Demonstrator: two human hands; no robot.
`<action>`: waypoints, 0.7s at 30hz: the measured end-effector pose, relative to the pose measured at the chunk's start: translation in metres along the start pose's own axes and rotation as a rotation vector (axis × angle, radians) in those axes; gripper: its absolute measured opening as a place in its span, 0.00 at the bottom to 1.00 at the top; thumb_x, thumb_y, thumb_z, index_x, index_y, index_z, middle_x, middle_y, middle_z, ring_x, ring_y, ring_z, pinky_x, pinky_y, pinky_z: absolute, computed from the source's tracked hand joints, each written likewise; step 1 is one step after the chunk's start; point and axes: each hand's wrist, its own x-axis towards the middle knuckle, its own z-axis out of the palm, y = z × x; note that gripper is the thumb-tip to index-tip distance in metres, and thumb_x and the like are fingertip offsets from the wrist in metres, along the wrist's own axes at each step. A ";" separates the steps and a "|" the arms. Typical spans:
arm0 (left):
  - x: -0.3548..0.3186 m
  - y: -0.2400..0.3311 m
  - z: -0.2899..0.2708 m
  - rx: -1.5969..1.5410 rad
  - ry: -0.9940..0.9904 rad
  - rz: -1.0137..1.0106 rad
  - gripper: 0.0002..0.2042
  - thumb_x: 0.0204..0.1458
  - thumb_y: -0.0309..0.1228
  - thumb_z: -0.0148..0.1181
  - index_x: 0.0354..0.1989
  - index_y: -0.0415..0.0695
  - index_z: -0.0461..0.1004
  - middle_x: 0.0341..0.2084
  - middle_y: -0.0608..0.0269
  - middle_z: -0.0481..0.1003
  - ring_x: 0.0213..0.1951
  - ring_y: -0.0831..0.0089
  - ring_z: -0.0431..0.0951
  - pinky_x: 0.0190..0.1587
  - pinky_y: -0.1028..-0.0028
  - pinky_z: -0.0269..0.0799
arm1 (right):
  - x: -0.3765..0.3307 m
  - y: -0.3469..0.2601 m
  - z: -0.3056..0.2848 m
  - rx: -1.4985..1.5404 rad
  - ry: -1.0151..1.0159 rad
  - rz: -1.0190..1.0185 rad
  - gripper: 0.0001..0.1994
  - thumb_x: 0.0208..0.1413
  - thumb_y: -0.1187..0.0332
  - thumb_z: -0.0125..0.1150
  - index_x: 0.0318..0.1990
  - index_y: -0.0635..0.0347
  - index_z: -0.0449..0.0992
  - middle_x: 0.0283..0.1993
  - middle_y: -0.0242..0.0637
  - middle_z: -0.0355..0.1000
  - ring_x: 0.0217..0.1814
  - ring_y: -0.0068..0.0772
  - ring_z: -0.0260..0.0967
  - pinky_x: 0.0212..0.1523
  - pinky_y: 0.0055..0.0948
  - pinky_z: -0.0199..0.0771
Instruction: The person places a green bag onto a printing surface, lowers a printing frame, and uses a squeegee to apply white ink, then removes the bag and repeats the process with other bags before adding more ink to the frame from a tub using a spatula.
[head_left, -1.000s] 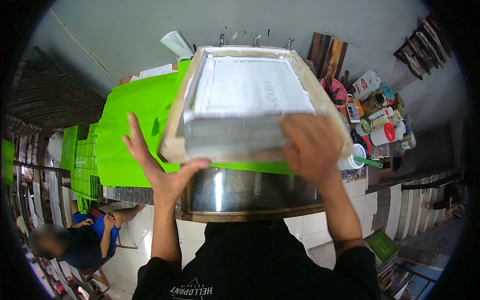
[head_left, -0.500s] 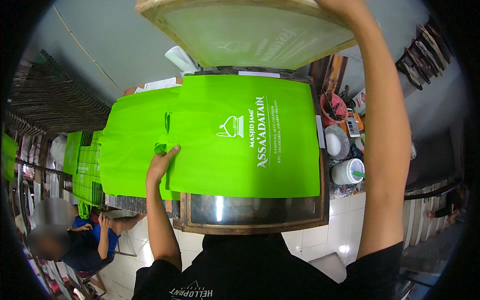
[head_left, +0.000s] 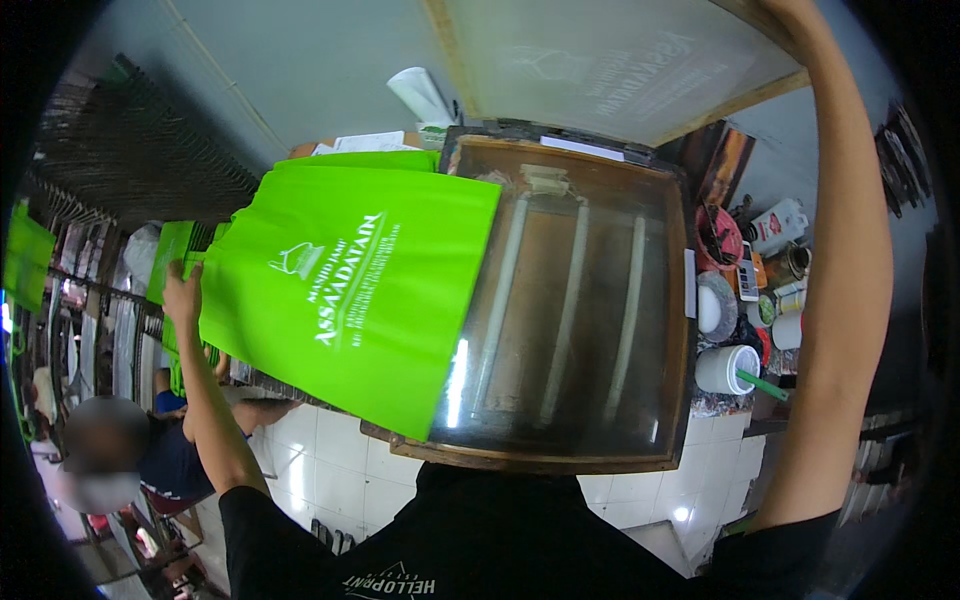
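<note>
My left hand (head_left: pixel 182 295) is closed on the left end of a bright green fabric bag (head_left: pixel 400 280) with a white print. The bag slants across the left part of a glass-topped printing table (head_left: pixel 560 452) in a wooden frame, its lower right corner hanging over the glass. More green bags (head_left: pixel 385 158) lie beneath and behind it. High at the upper right, my right hand (head_left: pixel 795 20) grips the raised wood-framed printing screen (head_left: pixel 600 80), partly cut off by the picture's edge. Pale tubes show through the bare glass.
On the right stand a white tub with a green handle (head_left: pixel 727 370), a red basket (head_left: pixel 718 238) and several bottles and cups. A wire rack (head_left: pixel 120 130) fills the left side. Below it, a person (head_left: pixel 175 450) sits near the table. A white roll (head_left: pixel 420 95) stands behind.
My left hand has drawn the printed bag leftward off most of the glass, uncovering the tubes below. The screen is raised higher and further right with my right hand.
</note>
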 end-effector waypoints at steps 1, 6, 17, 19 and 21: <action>0.000 0.014 0.002 0.155 0.170 0.096 0.22 0.58 0.37 0.65 0.55 0.35 0.74 0.48 0.48 0.80 0.49 0.57 0.81 0.52 0.64 0.74 | -0.001 0.000 -0.004 -0.005 0.006 0.000 0.19 0.54 0.59 0.70 0.35 0.72 0.83 0.26 0.45 0.78 0.29 0.31 0.71 0.34 0.37 0.71; -0.164 0.092 0.061 -0.176 -0.312 0.454 0.24 0.50 0.37 0.72 0.55 0.42 0.75 0.52 0.46 0.76 0.56 0.48 0.74 0.62 0.56 0.67 | 0.000 -0.002 0.018 0.069 0.025 -0.061 0.19 0.54 0.59 0.70 0.30 0.72 0.81 0.21 0.41 0.74 0.26 0.27 0.67 0.30 0.38 0.68; -0.262 0.093 0.109 -0.353 -0.750 0.847 0.13 0.59 0.34 0.59 0.49 0.40 0.77 0.52 0.47 0.77 0.55 0.51 0.75 0.63 0.57 0.67 | -0.010 -0.002 0.001 0.039 0.058 -0.044 0.18 0.51 0.61 0.70 0.27 0.74 0.79 0.19 0.43 0.72 0.24 0.30 0.65 0.28 0.39 0.66; -0.253 0.107 0.105 -0.553 -0.519 0.141 0.10 0.67 0.32 0.50 0.39 0.38 0.75 0.36 0.55 0.78 0.41 0.68 0.77 0.49 0.70 0.71 | -0.012 -0.006 -0.002 0.050 0.048 -0.016 0.18 0.51 0.60 0.70 0.28 0.74 0.80 0.20 0.44 0.73 0.24 0.31 0.66 0.29 0.39 0.67; -0.215 0.132 0.085 -0.894 -0.233 -0.147 0.11 0.67 0.37 0.53 0.37 0.42 0.73 0.29 0.73 0.69 0.33 0.80 0.66 0.37 0.75 0.64 | -0.014 -0.011 -0.007 0.019 0.012 0.004 0.19 0.51 0.59 0.70 0.30 0.74 0.81 0.22 0.46 0.74 0.25 0.31 0.67 0.30 0.39 0.68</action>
